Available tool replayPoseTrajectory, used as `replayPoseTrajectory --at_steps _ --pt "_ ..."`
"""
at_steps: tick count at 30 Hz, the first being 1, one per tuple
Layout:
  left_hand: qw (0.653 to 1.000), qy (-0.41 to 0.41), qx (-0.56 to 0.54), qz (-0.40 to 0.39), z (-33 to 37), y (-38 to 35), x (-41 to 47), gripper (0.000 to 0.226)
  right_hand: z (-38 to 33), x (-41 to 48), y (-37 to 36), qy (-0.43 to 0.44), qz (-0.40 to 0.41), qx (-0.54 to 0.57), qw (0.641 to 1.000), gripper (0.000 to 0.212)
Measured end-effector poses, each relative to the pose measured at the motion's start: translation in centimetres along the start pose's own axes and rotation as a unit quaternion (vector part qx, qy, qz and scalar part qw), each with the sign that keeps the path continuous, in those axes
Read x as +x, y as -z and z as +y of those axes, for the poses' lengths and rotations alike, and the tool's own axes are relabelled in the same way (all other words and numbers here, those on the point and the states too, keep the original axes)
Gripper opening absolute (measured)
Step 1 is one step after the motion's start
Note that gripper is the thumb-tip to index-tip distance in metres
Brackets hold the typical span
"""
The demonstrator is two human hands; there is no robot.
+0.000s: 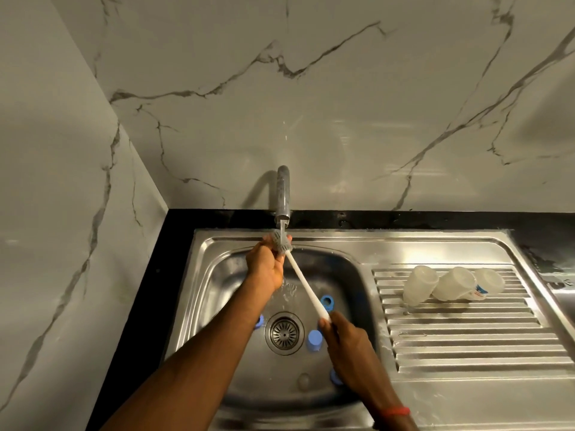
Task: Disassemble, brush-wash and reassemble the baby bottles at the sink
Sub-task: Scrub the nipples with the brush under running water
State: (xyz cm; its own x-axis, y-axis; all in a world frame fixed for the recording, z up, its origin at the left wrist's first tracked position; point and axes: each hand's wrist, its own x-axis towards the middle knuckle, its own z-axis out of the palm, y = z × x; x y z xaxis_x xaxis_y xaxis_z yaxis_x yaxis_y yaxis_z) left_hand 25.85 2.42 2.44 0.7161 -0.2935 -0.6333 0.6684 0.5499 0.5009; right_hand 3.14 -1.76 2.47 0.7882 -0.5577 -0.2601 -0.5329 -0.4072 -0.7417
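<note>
Seen from the head camera, the left hand (264, 269) is curling its fingers (268, 241) around the grey bristle end of the bottle brush (306, 286) under the running tap (283, 194). The right hand (348, 343) is gripping the end of the white handle. Three clear bottle bodies (452, 284) are lying on the draining board (466, 337), and blue caps (327, 301) are sitting in the basin. The rinse will probably go best by twisting the handle while squeezing the bristles and keeping them centred beneath the water.

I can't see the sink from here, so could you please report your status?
Left hand grips brush head under running tap; right hand grips handle. Three bottles on drainboard. Blue caps in basin, nothing blocking.
</note>
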Motion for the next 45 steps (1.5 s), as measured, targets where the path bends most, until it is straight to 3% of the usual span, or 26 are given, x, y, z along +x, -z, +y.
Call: replayPoseTrajectory --at_steps 3,8,11,16,24,33,38,45 --pt "1.0 0.015 0.018 0.011 0.4 1.3 0.6 0.012 0.8 -0.2 0.5 -0.027 -0.026 0.025 0.999 0.03" --pt "0.991 0.063 0.114 -0.041 -1.2 2.2 0.5 0.024 -0.6 1.7 0.0 -0.02 0.002 0.007 1.0 0.035" --pt "0.989 0.056 0.136 -0.022 -1.0 1.9 0.5 0.022 -1.2 1.8 -0.1 -0.029 0.002 0.032 0.999 0.039" --pt "0.99 0.055 0.131 -0.013 0.5 1.7 0.7 0.024 0.3 -0.4 0.4 -0.036 -0.037 0.039 0.998 0.039" --pt "0.99 0.107 0.085 -0.041 -0.8 1.5 0.3 0.034 -0.3 1.8 0.6 -0.038 -0.01 0.09 0.995 0.04" --pt "0.996 0.038 0.063 -0.057 0.1 2.5 0.3 0.009 1.3 -0.1 2.3 -0.003 -0.011 0.032 0.999 0.03" --pt "0.995 0.015 0.067 -0.075 -0.8 2.5 -0.4 0.011 0.2 0.8 1.8 0.027 0.026 -0.048 0.998 0.03" --pt "0.996 -0.009 0.047 -0.078 0.7 1.4 -0.3 0.015 0.4 -0.8 1.6 0.038 0.002 -0.029 0.999 0.027"
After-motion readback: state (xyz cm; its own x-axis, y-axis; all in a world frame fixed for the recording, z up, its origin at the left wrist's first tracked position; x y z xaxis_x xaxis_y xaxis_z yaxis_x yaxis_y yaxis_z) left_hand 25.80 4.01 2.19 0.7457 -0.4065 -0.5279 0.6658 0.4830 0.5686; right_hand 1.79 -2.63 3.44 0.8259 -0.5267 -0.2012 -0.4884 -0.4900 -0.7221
